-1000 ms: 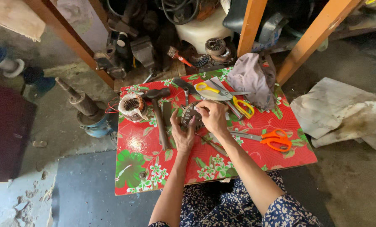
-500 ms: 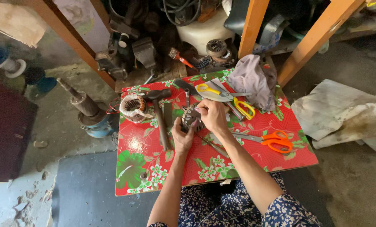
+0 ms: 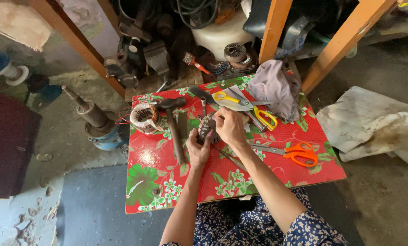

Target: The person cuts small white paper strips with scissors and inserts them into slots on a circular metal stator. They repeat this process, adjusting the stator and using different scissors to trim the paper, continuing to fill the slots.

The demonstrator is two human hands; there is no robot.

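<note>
While gripped between both hands near the middle of the desk (image 3: 158,159) — a small dark metal part (image 3: 207,126), ribbed, perhaps a motor core. Left hand (image 3: 197,150) cupped beneath and behind it, fingers closed on its lower edge; right hand (image 3: 230,127) curled over from the right, fingertips pinched at its top. Both touching the part, neither nearer. Long axis roughly upright, tilted slightly away from the body. Just left of the part, a hammer (image 3: 174,132) lying lengthwise, head far; beyond that a wound copper coil (image 3: 144,116). Behind the right hand — yellow-handled scissors (image 3: 263,116) and a grey cloth (image 3: 273,86). To the right, orange-handled scissors (image 3: 299,152), blades pointing left. No packages, labels or signs legible on the red flowered covering.
</note>
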